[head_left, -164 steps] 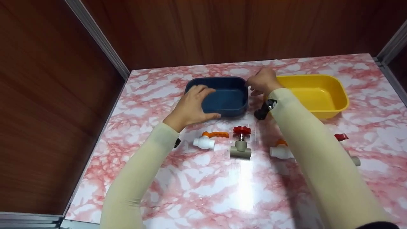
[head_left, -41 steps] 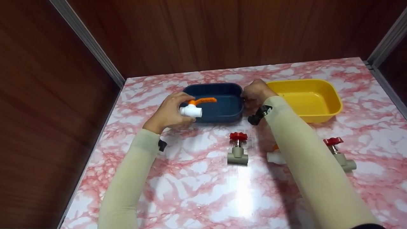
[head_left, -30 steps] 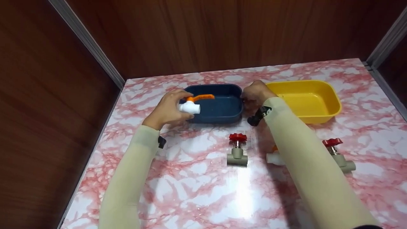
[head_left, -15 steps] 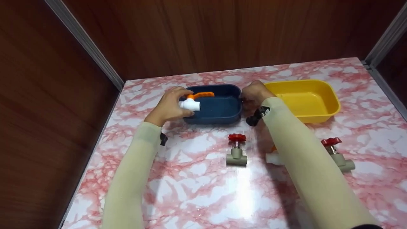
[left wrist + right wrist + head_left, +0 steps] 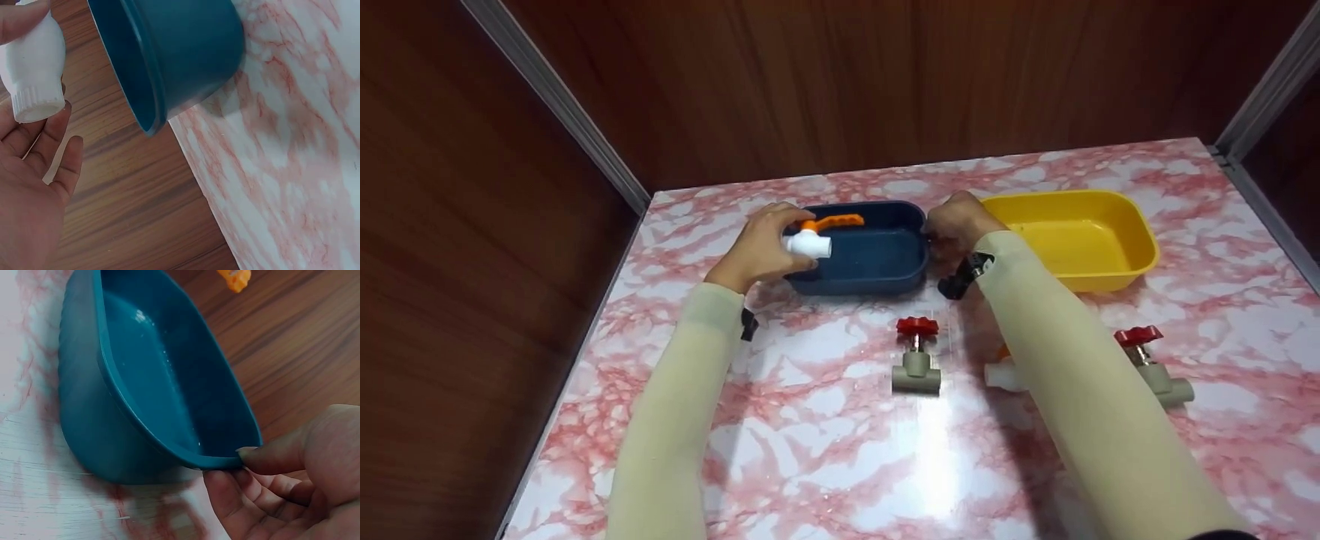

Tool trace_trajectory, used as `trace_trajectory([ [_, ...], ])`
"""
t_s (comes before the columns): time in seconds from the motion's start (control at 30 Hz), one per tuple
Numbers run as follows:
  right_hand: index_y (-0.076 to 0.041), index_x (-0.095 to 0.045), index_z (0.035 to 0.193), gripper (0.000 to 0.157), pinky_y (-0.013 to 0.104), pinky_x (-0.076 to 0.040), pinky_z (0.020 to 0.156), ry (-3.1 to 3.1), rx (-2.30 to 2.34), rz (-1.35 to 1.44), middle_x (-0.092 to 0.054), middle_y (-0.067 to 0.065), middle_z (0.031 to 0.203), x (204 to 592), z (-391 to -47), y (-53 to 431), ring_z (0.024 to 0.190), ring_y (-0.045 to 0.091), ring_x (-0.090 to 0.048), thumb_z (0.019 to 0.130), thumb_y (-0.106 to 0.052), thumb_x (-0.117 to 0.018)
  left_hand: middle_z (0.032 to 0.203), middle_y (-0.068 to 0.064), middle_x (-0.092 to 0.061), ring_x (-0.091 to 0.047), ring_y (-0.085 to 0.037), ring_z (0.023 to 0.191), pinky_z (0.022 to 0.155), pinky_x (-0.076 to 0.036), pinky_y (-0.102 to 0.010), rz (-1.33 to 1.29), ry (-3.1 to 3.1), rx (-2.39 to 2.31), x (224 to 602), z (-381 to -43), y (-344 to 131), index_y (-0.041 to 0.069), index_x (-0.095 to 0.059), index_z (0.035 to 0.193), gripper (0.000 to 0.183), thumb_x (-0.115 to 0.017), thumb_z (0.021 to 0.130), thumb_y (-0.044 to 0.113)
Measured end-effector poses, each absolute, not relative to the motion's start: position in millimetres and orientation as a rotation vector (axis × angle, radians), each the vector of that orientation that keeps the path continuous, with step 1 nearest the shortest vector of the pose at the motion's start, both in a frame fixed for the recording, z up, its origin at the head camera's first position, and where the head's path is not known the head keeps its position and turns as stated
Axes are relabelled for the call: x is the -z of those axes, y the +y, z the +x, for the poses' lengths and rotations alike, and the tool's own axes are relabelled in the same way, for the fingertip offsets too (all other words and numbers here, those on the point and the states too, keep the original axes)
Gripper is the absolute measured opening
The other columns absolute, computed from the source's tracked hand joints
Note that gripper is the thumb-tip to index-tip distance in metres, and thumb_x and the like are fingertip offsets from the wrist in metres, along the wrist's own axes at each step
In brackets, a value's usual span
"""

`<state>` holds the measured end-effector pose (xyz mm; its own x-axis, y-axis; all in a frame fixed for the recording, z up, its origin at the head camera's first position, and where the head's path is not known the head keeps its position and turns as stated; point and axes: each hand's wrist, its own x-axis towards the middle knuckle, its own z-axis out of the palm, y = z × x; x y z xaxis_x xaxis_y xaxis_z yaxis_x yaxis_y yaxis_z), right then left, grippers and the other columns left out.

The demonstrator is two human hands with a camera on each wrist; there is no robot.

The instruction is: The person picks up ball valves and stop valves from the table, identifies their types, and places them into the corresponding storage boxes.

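Note:
My left hand [image 5: 765, 244] grips a white plastic ball valve [image 5: 810, 244] with an orange lever handle [image 5: 840, 221], held above the left end of a dark blue basin [image 5: 870, 286]. In the left wrist view the valve's white body [image 5: 36, 62] hangs between thumb and fingers, apart from the basin's rim [image 5: 149, 73]. My right hand [image 5: 960, 217] pinches the basin's right rim; the right wrist view shows the thumb [image 5: 275, 458] on top of the rim and fingers beneath. Nothing is visible inside the basin.
A yellow basin [image 5: 1099, 282] stands right of the blue one. Nearer lie a grey tee-shaped valve with red handwheel [image 5: 916, 367], a white valve [image 5: 1003, 375] partly behind my right sleeve, and another red-handled grey valve [image 5: 1159, 379]. Wooden panels [image 5: 840, 90] close off the back and left.
The white ball valve, earlier on the table, has been picked up by my left hand and raised over the blue basin, lately shifting slightly farther away. My right hand now pinches the rim.

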<state>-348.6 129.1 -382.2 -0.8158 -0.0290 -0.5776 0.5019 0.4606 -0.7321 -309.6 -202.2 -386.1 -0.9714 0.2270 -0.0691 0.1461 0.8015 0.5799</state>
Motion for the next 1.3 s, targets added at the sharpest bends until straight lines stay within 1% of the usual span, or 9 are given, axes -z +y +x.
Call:
trace_trajectory([
  [0.17,-0.004,-0.071,0.137,0.029,0.036,-0.066,0.075,2.256,1.296,0.380,-0.066,0.008,0.094,390.3,-356.1,129.1,0.085,0.028,-0.068,0.114,-0.020,-0.066,0.169,-0.006,-0.062,-0.052,-0.033,0.160,0.137,-0.044,-0.066,0.335,2.869,-0.894,392.6,-314.5,-202.3,0.017,-0.065,0.164,0.084,-0.095,0.087,0.030],
  [0.23,-0.004,-0.071,0.140,0.030,0.037,-0.066,0.076,2.241,1.299,0.389,-0.065,0.008,0.094,391.2,-357.7,129.1,0.086,0.029,-0.068,0.115,-0.021,-0.066,0.170,-0.006,-0.062,-0.052,-0.033,0.161,0.138,-0.042,-0.066,0.324,2.864,-0.897,393.4,-316.4,-201.8,0.018,-0.065,0.165,0.084,-0.095,0.088,0.031],
  [0.33,-0.004,-0.071,0.142,0.031,0.037,-0.064,0.075,2.220,1.303,0.403,-0.063,0.008,0.090,390.5,-358.3,129.5,0.083,0.028,-0.066,0.116,-0.020,-0.065,0.172,-0.006,-0.060,-0.051,-0.033,0.162,0.139,-0.040,-0.068,0.296,2.852,-0.901,393.0,-318.6,-201.1,0.019,-0.064,0.165,0.084,-0.095,0.089,0.033],
  [0.43,-0.002,-0.072,0.140,0.031,0.036,-0.064,0.073,2.227,1.298,0.389,-0.064,0.007,0.088,389.2,-357.2,130.7,0.080,0.027,-0.066,0.115,-0.018,-0.064,0.173,-0.005,-0.059,-0.050,-0.033,0.162,0.139,-0.039,-0.068,0.267,2.841,-0.909,393.0,-320.1,-200.5,0.021,-0.064,0.166,0.083,-0.095,0.089,0.033],
  [0.57,-0.003,-0.072,0.139,0.029,0.035,-0.066,0.077,2.239,1.290,0.379,-0.067,0.009,0.097,388.0,-356.1,132.3,0.086,0.027,-0.070,0.115,-0.018,-0.064,0.174,-0.005,-0.058,-0.050,-0.033,0.163,0.141,-0.038,-0.068,0.247,2.827,-0.923,395.3,-323.2,-200.2,0.022,-0.063,0.166,0.083,-0.095,0.091,0.032],
  [0.8,-0.006,-0.071,0.145,0.032,0.037,-0.067,0.086,2.204,1.317,0.423,-0.068,0.012,0.115,386.7,-354.4,131.5,0.100,0.030,-0.070,0.116,-0.019,-0.066,0.172,-0.007,-0.059,-0.052,-0.033,0.160,0.140,-0.039,-0.067,0.259,2.824,-0.939,399.6,-328.8,-198.5,0.021,-0.063,0.166,0.083,-0.096,0.090,0.029],
  [1.0,-0.007,-0.072,0.141,0.029,0.037,-0.065,0.086,2.215,1.309,0.441,-0.069,0.011,0.114,390.0,-357.4,130.6,0.102,0.030,-0.071,0.116,-0.021,-0.066,0.173,-0.008,-0.058,-0.053,-0.034,0.159,0.140,-0.040,-0.065,0.254,2.830,-0.951,403.2,-333.6,-197.7,0.020,-0.063,0.166,0.082,-0.096,0.091,0.028],
  [1.17,-0.007,-0.072,0.144,0.032,0.036,-0.065,0.089,2.231,1.291,0.428,-0.071,0.011,0.117,392.9,-359.2,130.4,0.104,0.030,-0.072,0.116,-0.022,-0.066,0.171,-0.009,-0.060,-0.056,-0.033,0.156,0.139,-0.043,-0.062,0.264,2.843,-0.950,407.7,-337.1,-197.5,0.018,-0.064,0.164,0.081,-0.096,0.091,0.028],
  [1.3,-0.009,-0.073,0.145,0.033,0.037,-0.067,0.088,2.211,1.308,0.450,-0.072,0.011,0.120,393.8,-358.7,130.7,0.105,0.030,-0.073,0.116,-0.023,-0.069,0.173,-0.009,-0.058,-0.053,-0.034,0.158,0.141,-0.040,-0.063,0.251,2.837,-0.933,408.8,-339.4,-194.9,0.018,-0.064,0.165,0.080,-0.096,0.092,0.029],
])
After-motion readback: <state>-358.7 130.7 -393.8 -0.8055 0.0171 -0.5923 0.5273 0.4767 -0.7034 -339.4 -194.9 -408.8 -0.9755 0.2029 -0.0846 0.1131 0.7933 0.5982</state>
